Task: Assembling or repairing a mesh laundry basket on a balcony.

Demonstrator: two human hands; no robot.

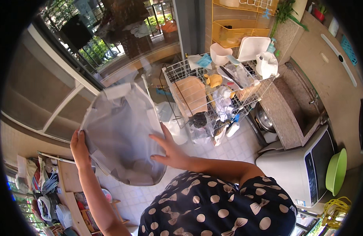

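A grey-white fabric storage basket (pixel 118 129) with a pale rim is held up in front of me, its mouth facing me; the inside shows no contents. My left hand (pixel 80 149) is closed on the basket's left rim, thumb and fingers on either side of the edge. Against the basket's right side lies my right hand (pixel 169 151), fingers spread and stretched out, touching the soft wall near the rim. How firmly it presses, I cannot tell.
A white wire rack (pixel 171 72) full of household items stands ahead, beside a stone sink (pixel 285 106). At right are a white washing machine (pixel 291 169) and a green basin (pixel 336 173). Glass doors (pixel 122 47) rise at far left; a cluttered wooden shelf (pixel 69 179) stands lower left.
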